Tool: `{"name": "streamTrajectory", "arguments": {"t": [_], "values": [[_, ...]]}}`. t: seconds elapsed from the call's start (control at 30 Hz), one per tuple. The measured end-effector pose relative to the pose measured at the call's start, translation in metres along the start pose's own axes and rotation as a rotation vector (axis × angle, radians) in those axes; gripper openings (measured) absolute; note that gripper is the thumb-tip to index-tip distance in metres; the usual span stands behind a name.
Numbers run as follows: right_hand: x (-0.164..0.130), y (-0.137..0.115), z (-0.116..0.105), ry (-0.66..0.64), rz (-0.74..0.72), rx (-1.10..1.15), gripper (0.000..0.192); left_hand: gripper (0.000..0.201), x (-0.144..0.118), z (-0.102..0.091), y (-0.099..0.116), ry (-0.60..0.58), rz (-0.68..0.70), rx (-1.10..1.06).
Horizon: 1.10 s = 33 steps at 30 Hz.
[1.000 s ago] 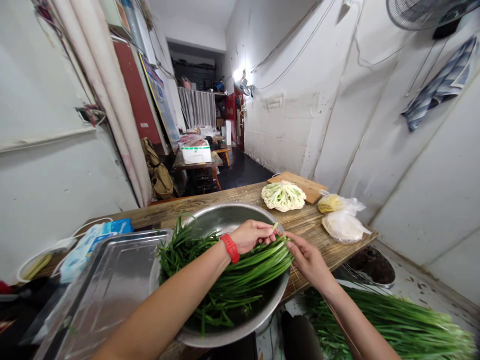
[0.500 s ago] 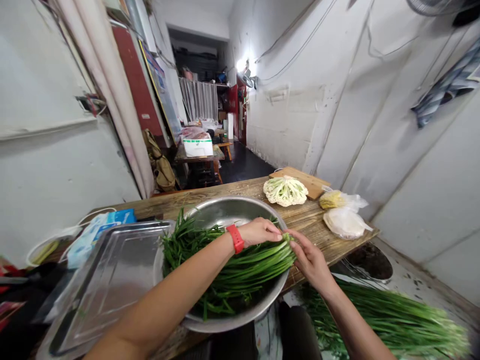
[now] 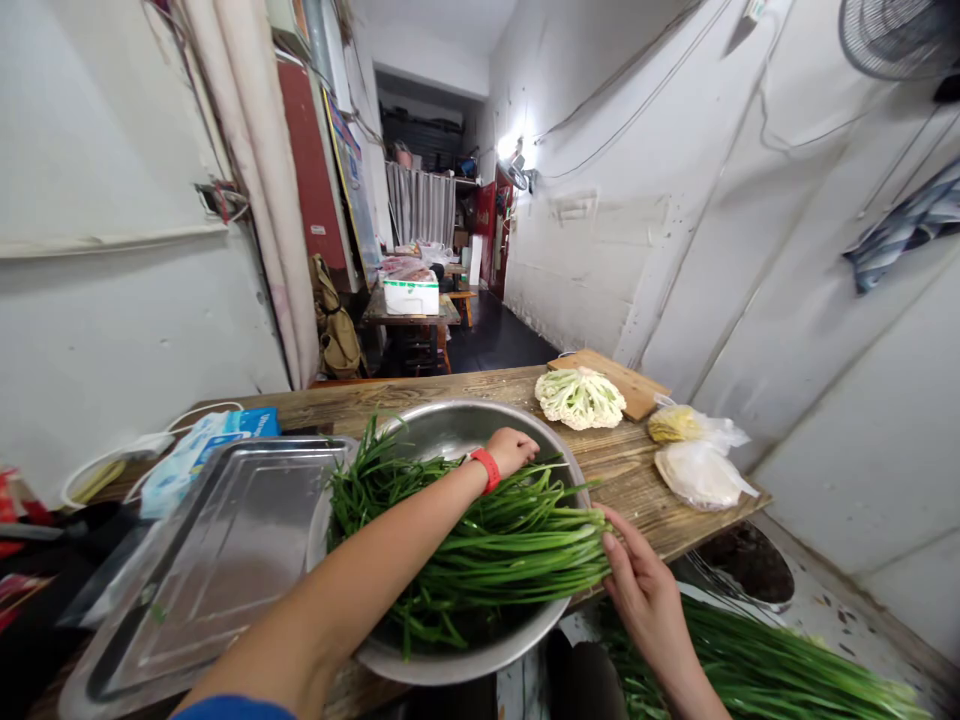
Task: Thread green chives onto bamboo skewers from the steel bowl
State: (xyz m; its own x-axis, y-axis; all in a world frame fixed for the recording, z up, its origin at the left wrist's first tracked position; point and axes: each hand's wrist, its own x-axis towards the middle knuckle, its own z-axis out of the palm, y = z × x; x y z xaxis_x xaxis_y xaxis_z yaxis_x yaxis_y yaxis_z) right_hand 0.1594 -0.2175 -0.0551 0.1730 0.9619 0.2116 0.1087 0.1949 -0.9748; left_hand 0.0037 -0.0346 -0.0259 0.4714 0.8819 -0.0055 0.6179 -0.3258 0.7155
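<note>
A wide steel basin on the wooden table holds a heap of long green garlic chives, pale stem ends toward the right rim. My left hand, with a red band at the wrist, is above the far part of the basin. Its fingers are curled closed, and what they hold, if anything, is hidden. At the right rim my right hand pinches the stem ends of the chives between thumb and fingers. More garlic chives lie in a big bundle at the lower right, below table height.
A cauliflower sits behind the basin, beside a wooden board. Plastic bags lie near the table's right edge. A steel tray and a blue-white packet are left of the basin. A dark round container stands on the floor.
My left hand has left the stem ends, moving left and away over the basin. My right hand stays at the stem ends. The camera view has shifted slightly.
</note>
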Motion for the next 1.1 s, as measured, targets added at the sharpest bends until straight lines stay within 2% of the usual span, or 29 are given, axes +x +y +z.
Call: {"name": "streamTrajectory", "arguments": {"t": [0.1,0.2,0.27,0.33,0.4,0.5,0.63,0.7,0.77,0.93,1.1], "values": [[0.002,0.001,-0.002,-0.013,0.020,0.016,0.043,0.032,-0.001,-0.002,0.008,-0.140,0.004,-0.067],[0.004,-0.001,-0.002,-0.002,0.027,0.035,0.043,0.052,-0.010,-0.007,0.015,-0.377,-0.046,-0.345],[0.006,-0.003,-0.001,-0.001,0.056,0.065,0.043,0.063,-0.017,-0.011,0.018,-0.524,-0.008,-0.563],[0.008,-0.006,0.001,-0.001,0.098,0.095,0.044,0.071,-0.025,-0.014,0.019,-0.581,0.067,-0.621],[0.009,-0.008,0.002,0.011,0.118,0.110,0.045,0.072,-0.030,-0.015,0.018,-0.558,0.134,-0.500],[0.012,-0.007,0.004,0.027,0.122,0.131,0.045,0.060,-0.033,-0.015,0.014,-0.461,0.200,-0.331],[0.014,-0.003,0.003,0.004,0.153,0.156,0.048,0.035,-0.035,-0.020,0.009,-0.155,0.264,-0.185],[0.016,-0.003,0.001,-0.018,0.146,0.143,0.050,0.027,-0.036,-0.023,0.010,-0.088,0.272,-0.129],[0.020,-0.006,0.000,-0.056,0.126,0.121,0.052,0.028,-0.038,-0.023,0.014,-0.093,0.257,-0.200],[0.034,-0.019,0.000,-0.110,0.005,0.033,0.051,0.037,-0.044,-0.014,0.028,-0.225,0.184,-0.640],[0.041,-0.026,-0.001,-0.169,0.006,0.021,0.051,0.038,-0.048,-0.012,0.036,-0.360,0.143,-0.781]]}}
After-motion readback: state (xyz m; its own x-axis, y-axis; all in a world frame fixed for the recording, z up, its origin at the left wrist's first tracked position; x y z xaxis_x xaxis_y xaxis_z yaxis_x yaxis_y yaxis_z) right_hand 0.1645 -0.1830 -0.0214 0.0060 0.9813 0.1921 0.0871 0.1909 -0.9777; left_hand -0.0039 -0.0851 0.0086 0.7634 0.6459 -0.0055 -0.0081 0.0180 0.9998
